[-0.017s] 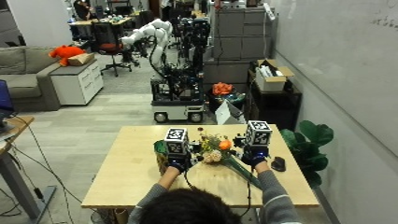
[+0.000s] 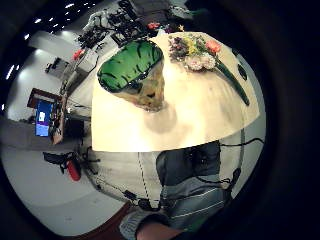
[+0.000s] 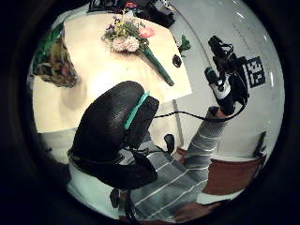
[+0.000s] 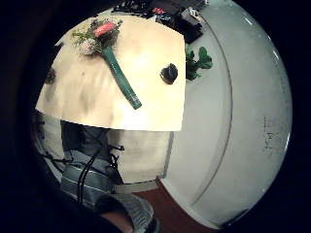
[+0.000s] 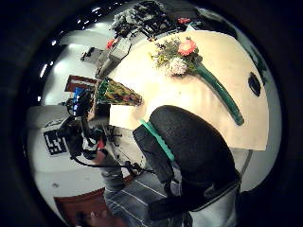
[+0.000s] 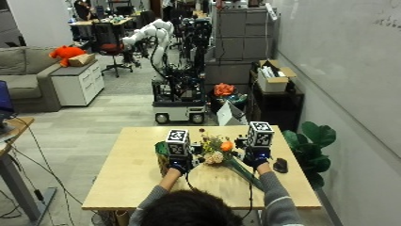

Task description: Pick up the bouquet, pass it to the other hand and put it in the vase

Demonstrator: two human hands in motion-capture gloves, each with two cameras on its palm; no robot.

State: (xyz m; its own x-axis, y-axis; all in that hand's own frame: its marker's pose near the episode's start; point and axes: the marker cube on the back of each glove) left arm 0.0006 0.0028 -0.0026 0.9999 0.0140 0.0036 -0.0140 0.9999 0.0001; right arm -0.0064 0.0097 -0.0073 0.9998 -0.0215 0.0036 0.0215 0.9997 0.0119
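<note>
Pale wood table (image 6: 125,179) fills the near part of a workshop. At its left the left hand (image 6: 179,165) hovers by the green vase (image 2: 132,75), touching nothing; whether its fingers are curled I cannot tell. Mid-table the bouquet (image 6: 219,151) lies flat, not yet picked up. Rightward, the right hand (image 6: 255,159) hangs above its green stem, fingers likewise hidden, beside a small black object (image 6: 280,165).
</note>
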